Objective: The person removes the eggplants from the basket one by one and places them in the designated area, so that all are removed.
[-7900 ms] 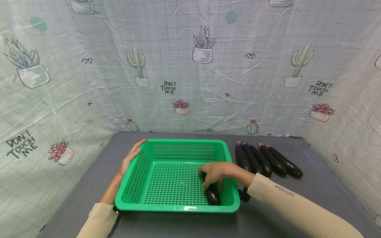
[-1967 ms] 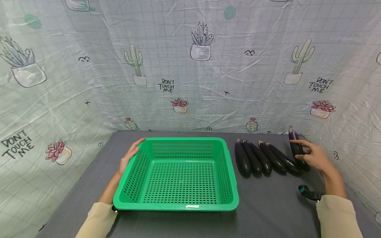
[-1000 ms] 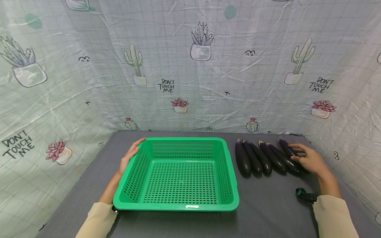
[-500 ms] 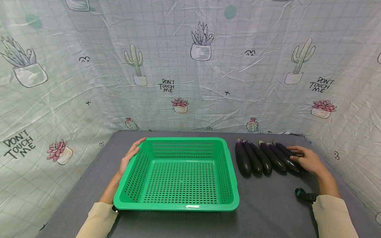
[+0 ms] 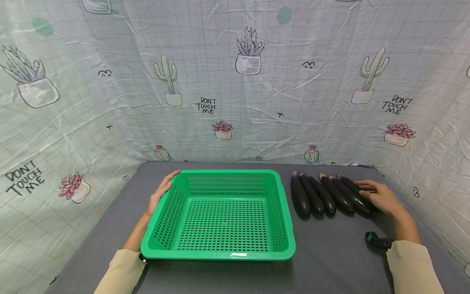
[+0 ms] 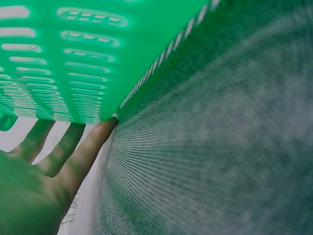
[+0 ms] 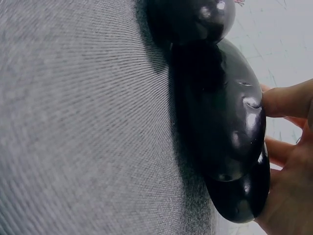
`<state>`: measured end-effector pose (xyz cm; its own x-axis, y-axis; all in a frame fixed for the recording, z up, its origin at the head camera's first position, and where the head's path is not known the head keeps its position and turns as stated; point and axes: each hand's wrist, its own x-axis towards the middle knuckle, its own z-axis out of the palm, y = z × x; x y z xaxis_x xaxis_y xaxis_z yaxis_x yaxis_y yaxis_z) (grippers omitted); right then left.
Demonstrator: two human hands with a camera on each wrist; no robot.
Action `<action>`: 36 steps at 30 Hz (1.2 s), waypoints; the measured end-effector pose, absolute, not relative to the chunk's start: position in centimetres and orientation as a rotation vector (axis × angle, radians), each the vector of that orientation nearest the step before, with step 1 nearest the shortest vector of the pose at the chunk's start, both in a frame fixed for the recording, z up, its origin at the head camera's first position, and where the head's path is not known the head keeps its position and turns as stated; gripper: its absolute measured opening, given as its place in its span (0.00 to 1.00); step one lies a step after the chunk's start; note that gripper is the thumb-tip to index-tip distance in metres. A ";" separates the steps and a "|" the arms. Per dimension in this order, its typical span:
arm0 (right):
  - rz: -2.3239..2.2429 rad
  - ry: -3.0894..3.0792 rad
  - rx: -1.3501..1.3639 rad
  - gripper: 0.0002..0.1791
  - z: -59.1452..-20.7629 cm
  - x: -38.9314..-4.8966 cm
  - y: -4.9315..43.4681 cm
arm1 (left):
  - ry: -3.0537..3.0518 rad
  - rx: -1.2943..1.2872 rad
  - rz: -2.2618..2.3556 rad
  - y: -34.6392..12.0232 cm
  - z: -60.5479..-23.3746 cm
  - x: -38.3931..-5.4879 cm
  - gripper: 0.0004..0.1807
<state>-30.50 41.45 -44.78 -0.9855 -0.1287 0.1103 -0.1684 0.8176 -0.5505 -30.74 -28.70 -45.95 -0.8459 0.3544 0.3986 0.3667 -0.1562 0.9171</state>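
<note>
Several dark purple eggplants [image 5: 301,198] lie side by side on the grey cloth, their stem ends toward the back wall. My right hand [image 5: 380,198] is at the right end of this row, its fingers curled over the last eggplant [image 5: 346,181]. Much of that one is hidden by the hand and its neighbour. In the right wrist view, the thumb [image 7: 288,100] is right at the side of the neighbouring eggplant [image 7: 220,117]. My left hand [image 5: 159,194] rests with straight fingers along the left side of a green plastic basket [image 5: 216,256].
The slotted, rectangular basket stands just left of the eggplants, with nothing inside. A grey cloth [image 5: 330,253] covers the table. Behind and on both sides hangs a pale sheet [image 5: 286,139] printed with cacti.
The right hand has taken an eggplant out of the basket, carried it right, and slid it left against the row's end. In the last half second little has moved. The left hand has stayed.
</note>
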 end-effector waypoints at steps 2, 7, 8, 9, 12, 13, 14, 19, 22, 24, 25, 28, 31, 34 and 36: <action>0.901 -2.931 0.240 0.22 -44.7 -30.5 41.4 | -2.033 -0.867 -2.220 -28.7 -46.0 -30.8 0.30; 0.899 -2.916 0.221 0.22 -44.4 -30.3 41.4 | -2.004 -0.897 -2.255 -28.7 -46.0 -30.8 0.29; 0.900 -2.911 0.219 0.22 -44.3 -30.3 41.4 | -2.001 -0.903 -2.255 -28.7 -46.1 -30.8 0.29; 0.897 -2.907 0.217 0.22 -44.2 -30.3 41.4 | -1.996 -0.906 -2.265 -28.8 -46.1 -30.8 0.29; 0.887 -2.895 0.201 0.22 -43.7 -30.1 41.5 | -1.998 -0.906 -2.263 -28.8 -46.1 -30.8 0.29; 0.903 -2.892 0.200 0.22 -43.4 -30.0 41.5 | -1.998 -0.901 -2.265 -28.8 -46.0 -30.8 0.30; 0.915 -2.891 0.195 0.23 -43.1 -30.0 41.5 | -2.003 -0.897 -2.258 -28.8 -46.0 -30.8 0.30; 0.950 -2.864 0.181 0.24 -41.7 -29.8 41.0 | -2.008 -0.903 -2.263 -28.8 -46.0 -30.8 0.29; 0.937 -2.842 0.184 0.25 -40.7 -29.3 40.3 | -1.996 -0.941 -2.315 -28.8 -46.1 -30.9 0.29; 0.940 -2.828 0.204 0.26 -40.1 -28.9 39.7 | -2.004 -0.949 -2.329 -28.9 -46.2 -30.9 0.29; 0.938 -2.822 0.214 0.26 -39.7 -28.7 39.4 | -2.017 -0.942 -2.316 -28.9 -46.2 -30.9 0.29; 0.917 -2.790 0.256 0.26 -38.7 -28.4 38.5 | -2.077 -0.896 -2.243 -28.9 -46.0 -30.9 0.30; 0.896 -2.753 0.287 0.25 -37.8 -28.1 37.8 | -2.158 -0.839 -2.169 -29.0 -45.9 -30.9 0.30; 0.899 -2.730 0.316 0.25 -36.7 -27.8 36.7 | -2.267 -0.761 -2.053 -29.2 -45.6 -31.0 0.30; 0.893 -2.719 0.333 0.24 -36.2 -27.7 35.9 | -2.322 -0.726 -1.995 -29.3 -45.5 -31.1 0.30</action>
